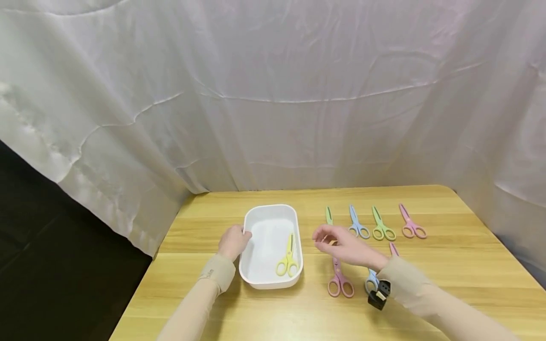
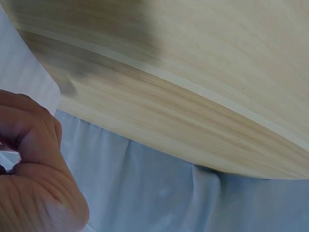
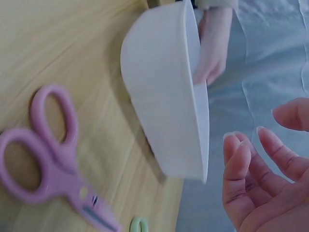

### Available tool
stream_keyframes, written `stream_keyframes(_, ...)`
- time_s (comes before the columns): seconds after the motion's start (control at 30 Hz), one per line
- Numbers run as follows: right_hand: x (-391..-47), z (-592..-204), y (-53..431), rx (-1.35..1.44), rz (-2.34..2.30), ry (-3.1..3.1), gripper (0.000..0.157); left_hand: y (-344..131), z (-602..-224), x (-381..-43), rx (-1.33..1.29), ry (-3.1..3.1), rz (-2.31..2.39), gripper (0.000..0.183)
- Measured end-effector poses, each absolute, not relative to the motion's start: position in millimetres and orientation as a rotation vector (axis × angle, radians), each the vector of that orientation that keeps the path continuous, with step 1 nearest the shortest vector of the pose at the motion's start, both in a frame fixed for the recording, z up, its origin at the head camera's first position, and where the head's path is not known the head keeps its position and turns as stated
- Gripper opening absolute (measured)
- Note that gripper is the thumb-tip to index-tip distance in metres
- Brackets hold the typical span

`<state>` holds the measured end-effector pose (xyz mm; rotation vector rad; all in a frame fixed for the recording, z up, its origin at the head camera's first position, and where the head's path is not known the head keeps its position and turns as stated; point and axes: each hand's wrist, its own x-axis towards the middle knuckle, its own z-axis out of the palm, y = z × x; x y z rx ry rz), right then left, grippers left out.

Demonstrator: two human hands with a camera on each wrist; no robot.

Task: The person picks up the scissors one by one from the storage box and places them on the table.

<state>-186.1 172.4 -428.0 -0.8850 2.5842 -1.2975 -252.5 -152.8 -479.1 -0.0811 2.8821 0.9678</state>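
My left hand [image 1: 233, 242] grips the left rim of a white plastic bin [image 1: 273, 285], with the thumb over the edge. Inside the bin lies a pair of yellow scissors [image 1: 290, 255]. To the right of the bin, my right hand [image 1: 350, 245] hovers above the table, fingers loosely bent and holding nothing. Below it are pink scissors [image 1: 337, 272], whose handles face me; the same pair shows large in the right wrist view [image 3: 67, 181]. Green scissors [image 1: 329, 216] behind this hand are partly hidden by it.
At the back right lie blue scissors [image 1: 355, 219], green scissors [image 1: 378, 220] and pink scissors [image 1: 408, 222]. My right wrist and its black camera [image 1: 378, 296] partly cover another blue pair [image 1: 372, 280] and another pink pair [image 1: 393, 249]. A pale curtain [image 1: 273, 132] hangs behind the wooden table [image 1: 179, 293].
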Motion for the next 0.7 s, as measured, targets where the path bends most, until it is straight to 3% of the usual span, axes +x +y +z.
stream_keyframes(0.7,-188,-430,102,-1.128,-0.99,2.529,0.026,-145,-480,-245,-0.062,2.86,0.943,0.031)
